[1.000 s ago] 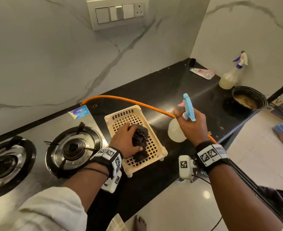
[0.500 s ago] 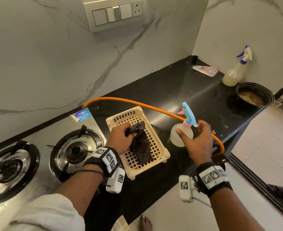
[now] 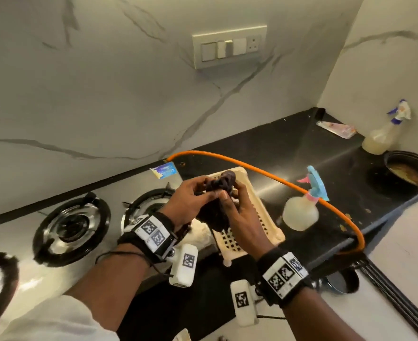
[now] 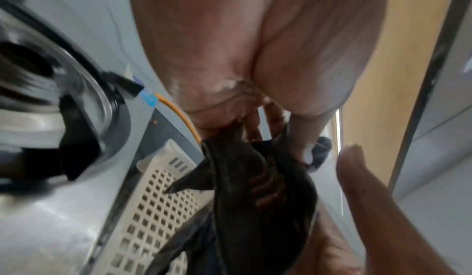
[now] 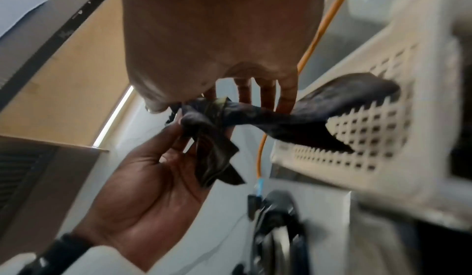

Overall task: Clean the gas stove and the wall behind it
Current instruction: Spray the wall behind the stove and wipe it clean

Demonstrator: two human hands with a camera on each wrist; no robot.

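A dark cloth [image 3: 217,207] is held up between both hands, just above the near-left part of a cream plastic basket [image 3: 257,217]. Its bunched top pokes out above the fingers and the rest hangs down toward the basket floor. To the left lies the steel gas stove [image 3: 75,225], with two round burners in plain view and the edge of a third at the far left.

The basket sits on a black countertop [image 3: 276,148] against a white marble wall [image 3: 104,94] with grey veins and a switch panel [image 3: 228,46]. An orange hose [image 3: 264,172] arcs behind the basket. A spray bottle with a blue head [image 3: 303,205] stands right of the basket; a second spray bottle [image 3: 384,134] and a dark pan [image 3: 410,168] sit in the far right corner.

The left hand [image 3: 190,200] pinches the cloth's upper bunch with thumb and curled fingers. The right hand [image 3: 237,212] grips the cloth from the right, its fingers wrapped around it.
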